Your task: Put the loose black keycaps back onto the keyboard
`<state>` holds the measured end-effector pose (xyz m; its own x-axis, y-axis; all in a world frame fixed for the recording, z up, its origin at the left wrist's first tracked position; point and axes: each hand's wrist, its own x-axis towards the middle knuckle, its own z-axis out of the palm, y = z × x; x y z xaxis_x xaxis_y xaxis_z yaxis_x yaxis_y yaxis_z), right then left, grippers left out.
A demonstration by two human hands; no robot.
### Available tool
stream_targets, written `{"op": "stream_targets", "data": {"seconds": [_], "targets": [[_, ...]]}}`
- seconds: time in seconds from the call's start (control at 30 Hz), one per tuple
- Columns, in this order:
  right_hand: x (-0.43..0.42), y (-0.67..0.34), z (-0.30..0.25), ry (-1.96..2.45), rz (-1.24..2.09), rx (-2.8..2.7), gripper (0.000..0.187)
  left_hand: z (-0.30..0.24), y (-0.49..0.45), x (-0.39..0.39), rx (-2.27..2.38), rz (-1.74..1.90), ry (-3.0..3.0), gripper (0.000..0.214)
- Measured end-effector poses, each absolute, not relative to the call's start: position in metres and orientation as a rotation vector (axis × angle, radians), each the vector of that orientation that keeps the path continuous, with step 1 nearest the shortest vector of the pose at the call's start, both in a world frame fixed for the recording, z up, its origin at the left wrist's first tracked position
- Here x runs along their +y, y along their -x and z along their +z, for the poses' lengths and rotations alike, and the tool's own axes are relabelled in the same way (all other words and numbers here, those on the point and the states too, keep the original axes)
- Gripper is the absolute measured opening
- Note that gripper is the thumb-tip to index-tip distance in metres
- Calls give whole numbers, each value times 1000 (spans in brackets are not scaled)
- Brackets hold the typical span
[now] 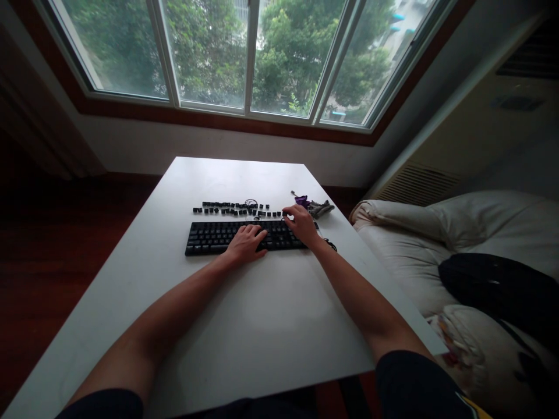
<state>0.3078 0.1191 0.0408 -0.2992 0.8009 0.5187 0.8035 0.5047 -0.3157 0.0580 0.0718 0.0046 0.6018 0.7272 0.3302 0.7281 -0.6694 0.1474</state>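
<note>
A black keyboard (pixel 209 237) lies across the middle of a white table (pixel 244 331). My left hand (pixel 245 244) rests palm down on its middle, fingers bent loosely over the keys. Over the keyboard's right end, my right hand (pixel 301 224) has its fingers curled, the fingertips pinched at the far edge near a loose keycap; what they hold is too small to make out. A row of loose black keycaps (pixel 231 208) lies just behind the keyboard.
A purple-and-grey tool (pixel 313 205) lies behind my right hand, and a thin cable loop (pixel 250 202) sits among the keycaps. A bed with white bedding (pixel 437 233) and a black garment (pixel 498 291) stands right of the table. A wide window (pixel 248 58) faces me.
</note>
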Motion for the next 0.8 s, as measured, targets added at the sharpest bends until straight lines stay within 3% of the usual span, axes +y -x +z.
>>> {"op": "stream_targets", "data": {"seconds": [0.8], "targets": [[152, -362, 24, 1495, 328, -2313, 18, 3, -58, 72, -1277, -587, 2807, 61]]}}
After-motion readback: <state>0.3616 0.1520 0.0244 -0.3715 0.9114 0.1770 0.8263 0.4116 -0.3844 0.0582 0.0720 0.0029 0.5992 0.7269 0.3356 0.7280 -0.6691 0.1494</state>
